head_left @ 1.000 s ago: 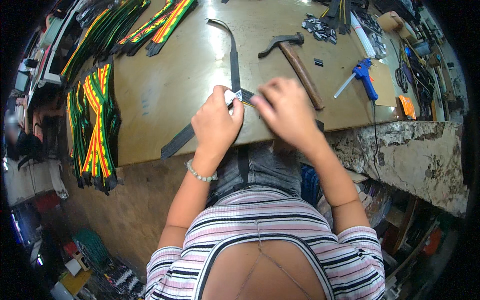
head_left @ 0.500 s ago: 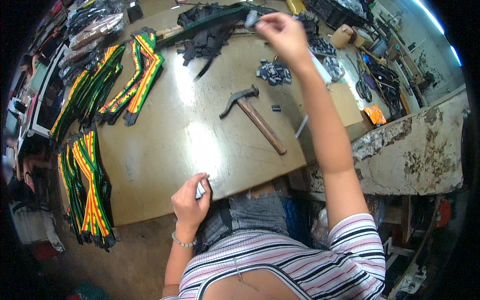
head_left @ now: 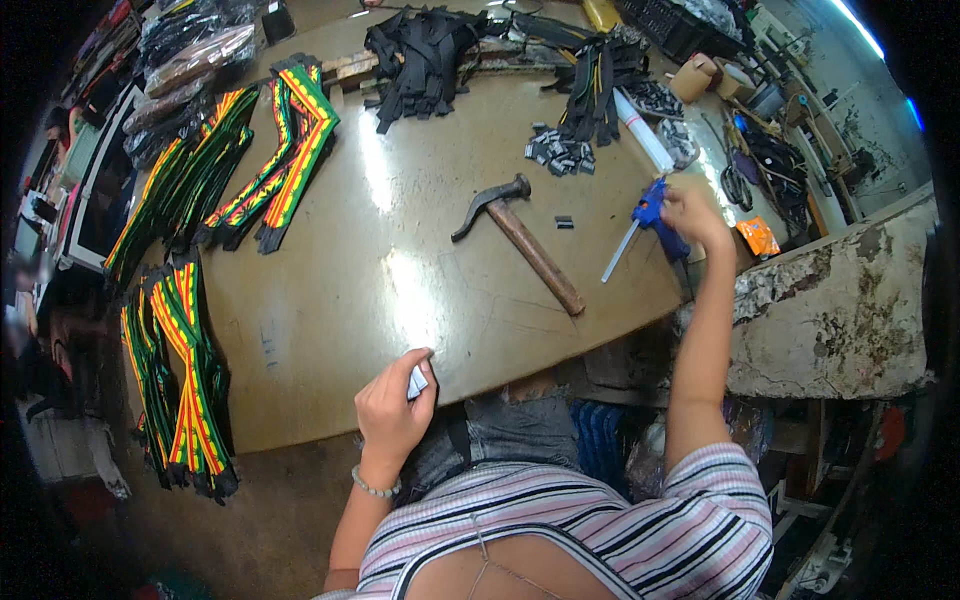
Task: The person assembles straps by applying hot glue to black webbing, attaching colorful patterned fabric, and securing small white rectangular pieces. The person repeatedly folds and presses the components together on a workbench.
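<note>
A: What's different about the hands?

B: The right hand [head_left: 697, 218] was close beside the left hand [head_left: 392, 408] a second ago, then out beyond the head of the hammer [head_left: 536, 256]. Now it's right of the hammer, fingers at the blue glue gun [head_left: 648, 207]; whether they grip it, I can't tell.

A: And the left?

B: It was left of the hammer, pinching a black strap and a white piece [head_left: 417, 382]. Now it's nearer the body than the hammer, with just the white piece showing in its fingers.

A: Anything beyond the hammer?

B: The dark strip stretching leftward there half a second ago is gone.
</note>
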`<state>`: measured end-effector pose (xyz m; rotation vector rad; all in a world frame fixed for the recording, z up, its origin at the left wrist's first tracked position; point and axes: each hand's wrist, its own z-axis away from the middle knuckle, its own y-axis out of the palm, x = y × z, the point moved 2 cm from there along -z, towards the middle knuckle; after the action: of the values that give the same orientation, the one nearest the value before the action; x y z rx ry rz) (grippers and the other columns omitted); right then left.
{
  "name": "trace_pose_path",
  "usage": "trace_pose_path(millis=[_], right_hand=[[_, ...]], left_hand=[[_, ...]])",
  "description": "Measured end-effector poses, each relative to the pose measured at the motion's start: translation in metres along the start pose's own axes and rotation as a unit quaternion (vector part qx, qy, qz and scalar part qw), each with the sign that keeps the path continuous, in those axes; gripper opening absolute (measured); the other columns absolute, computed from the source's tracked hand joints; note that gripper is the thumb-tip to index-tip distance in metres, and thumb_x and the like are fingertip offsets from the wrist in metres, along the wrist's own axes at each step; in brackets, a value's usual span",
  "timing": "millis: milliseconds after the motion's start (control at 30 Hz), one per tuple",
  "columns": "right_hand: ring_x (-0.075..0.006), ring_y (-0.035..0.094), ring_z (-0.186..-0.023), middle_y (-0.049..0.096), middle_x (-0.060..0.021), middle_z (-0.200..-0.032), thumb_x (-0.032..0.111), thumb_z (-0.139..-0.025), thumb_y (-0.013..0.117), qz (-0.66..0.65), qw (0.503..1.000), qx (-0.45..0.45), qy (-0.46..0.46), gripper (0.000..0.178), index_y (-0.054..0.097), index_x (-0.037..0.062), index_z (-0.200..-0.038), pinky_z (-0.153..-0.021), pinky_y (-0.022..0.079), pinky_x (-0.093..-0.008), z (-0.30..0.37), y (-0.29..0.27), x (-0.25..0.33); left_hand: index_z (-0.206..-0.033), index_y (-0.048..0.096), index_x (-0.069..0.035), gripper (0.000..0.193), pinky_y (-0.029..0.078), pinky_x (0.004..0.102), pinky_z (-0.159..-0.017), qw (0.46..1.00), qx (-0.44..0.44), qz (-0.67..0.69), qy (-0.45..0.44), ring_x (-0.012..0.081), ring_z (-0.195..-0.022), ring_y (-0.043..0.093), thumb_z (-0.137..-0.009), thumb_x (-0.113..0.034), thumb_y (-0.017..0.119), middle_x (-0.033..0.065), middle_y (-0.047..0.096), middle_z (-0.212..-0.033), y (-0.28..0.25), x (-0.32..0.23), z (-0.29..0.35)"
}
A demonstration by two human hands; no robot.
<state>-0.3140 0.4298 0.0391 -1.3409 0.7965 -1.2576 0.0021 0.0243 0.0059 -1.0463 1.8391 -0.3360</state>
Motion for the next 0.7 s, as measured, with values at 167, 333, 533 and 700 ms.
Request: trace_pose_path(millis=[167, 333, 533, 700], right_hand=[[-0.0385, 0.054, -0.119, 0.053, -0.024, -0.129, 0.02, -0.09, 0.069, -0.078, 0.975, -0.192, -0.083, 0.055, 0.05, -0.0029, -0.137, -0.101, 0.044, -0.0405, 0.076, 0.046, 0.006], [-0.0284, 0.061, -0.101, 0.061, -0.0173, -0.114, 0.019, -0.099, 0.058, -0.122, 0.936, -0.321, -0.079, 0.046, 0.048, -0.0005, -0.14, -0.09, 0.048, -0.0363, 0.067, 0.052, -0.011], [-0.0148, 0.062, -0.086, 0.066, -0.0097, -0.098, 0.029, -0.105, 0.049, -0.304, 0.868, -0.378, 0.103, 0.049, 0.044, -0.0011, -0.143, -0.079, 0.049, -0.0306, 0.075, 0.068, -0.069], [-0.0369, 0.062, -0.107, 0.063, -0.0242, -0.12, 0.032, -0.102, 0.05, -0.077, 0.907, -0.398, 0.113, 0.057, 0.041, -0.0045, -0.145, -0.092, 0.047, -0.0439, 0.089, 0.072, -0.064]], left_hand=[[-0.106, 0.068, -0.007, 0.019, 0.05, 0.033, -0.057, 0.994, 0.065, 0.054, -0.071, 0.025, -0.062, 0.066, -0.087, -0.008, 0.07, 0.0129, 0.069, -0.079, -0.006, -0.007, -0.014], [-0.103, 0.071, -0.005, 0.015, 0.05, 0.0331, -0.06, 0.994, 0.053, 0.07, -0.07, 0.0277, -0.063, 0.065, -0.09, -0.01, 0.068, 0.0178, 0.069, -0.08, -0.025, -0.009, -0.041], [-0.101, 0.072, -0.001, 0.017, 0.044, 0.0261, -0.059, 0.986, 0.019, 0.035, -0.159, 0.008, -0.063, 0.051, -0.091, -0.014, 0.068, 0.0085, 0.062, -0.07, -0.044, 0.031, -0.085], [-0.102, 0.072, -0.001, 0.021, 0.046, 0.0283, -0.063, 0.987, -0.004, 0.009, -0.163, 0.0112, -0.066, 0.056, -0.093, -0.018, 0.066, 0.0118, 0.065, -0.075, -0.036, 0.08, -0.122]])
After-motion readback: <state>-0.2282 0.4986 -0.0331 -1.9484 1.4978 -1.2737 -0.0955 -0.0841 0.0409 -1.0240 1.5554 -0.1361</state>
